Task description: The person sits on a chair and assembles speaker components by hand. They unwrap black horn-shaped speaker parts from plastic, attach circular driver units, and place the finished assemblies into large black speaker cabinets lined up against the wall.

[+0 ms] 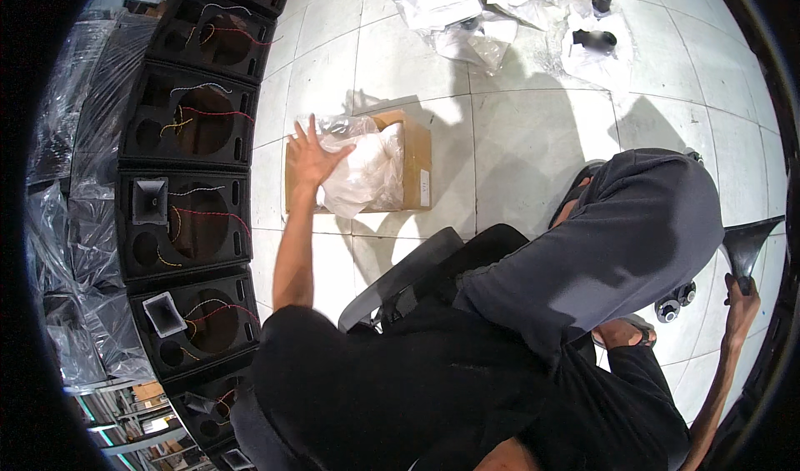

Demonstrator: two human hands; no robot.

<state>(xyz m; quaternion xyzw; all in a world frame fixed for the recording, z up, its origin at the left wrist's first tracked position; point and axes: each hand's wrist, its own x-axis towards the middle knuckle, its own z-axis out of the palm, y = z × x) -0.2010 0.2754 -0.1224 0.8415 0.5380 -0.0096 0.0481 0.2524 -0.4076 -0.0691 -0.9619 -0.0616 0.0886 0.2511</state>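
My left hand (310, 161) has its fingers spread over crumpled clear plastic bags (367, 169) that fill an open cardboard box (417, 167) on the floor. It rests on or just above the plastic at the box's left side; nothing shows in its grip. Out to the far right, my right hand (742, 303) is closed round the narrow throat of a black speaker horn (748, 244). The horn's flared mouth points up and away from me, beside my bent knee. What lies in the box under the plastic is hidden.
Black speaker cabinets (133, 254) line the left, with loose coloured wires; two hold square horns (150, 200). Plastic packaging (492, 13) and small black parts (602, 39) lie on the tiles ahead. Round metal-and-black parts (669, 307) sit beyond my leg. A black chair (408, 275) is close by.
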